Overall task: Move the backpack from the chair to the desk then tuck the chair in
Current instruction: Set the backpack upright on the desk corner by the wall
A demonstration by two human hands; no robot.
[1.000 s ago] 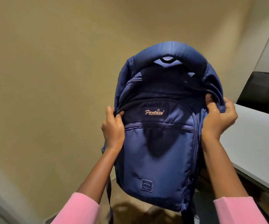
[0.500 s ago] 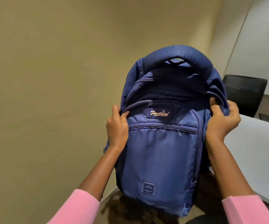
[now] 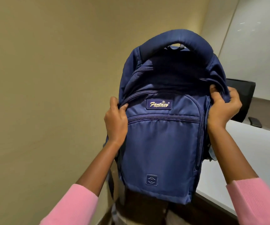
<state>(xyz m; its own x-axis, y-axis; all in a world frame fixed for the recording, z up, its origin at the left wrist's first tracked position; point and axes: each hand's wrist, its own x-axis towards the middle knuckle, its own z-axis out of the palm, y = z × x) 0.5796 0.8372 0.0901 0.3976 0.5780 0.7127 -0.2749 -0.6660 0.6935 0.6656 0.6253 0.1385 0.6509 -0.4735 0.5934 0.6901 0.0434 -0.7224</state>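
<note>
A navy blue backpack (image 3: 163,143) with a "Fantasy" label hangs upright in the air in front of me, front pocket facing me. My left hand (image 3: 115,122) grips its left edge beside the upper zipper. My right hand (image 3: 223,109) clutches the fabric on its upper right side. The white desk (image 3: 252,159) lies to the right, and the backpack's lower right side overlaps the desk's near edge in view. The chair it came from is not visible.
A beige wall fills the left and centre. A black chair back (image 3: 243,98) stands behind the far side of the desk. A small dark object (image 3: 255,122) lies on the desk's far edge. A whiteboard-like panel (image 3: 257,46) covers the right wall.
The view has swung right, bringing more of the desk and the black chair back into sight. The backpack has shifted toward the desk, both hands keeping the same grips.
</note>
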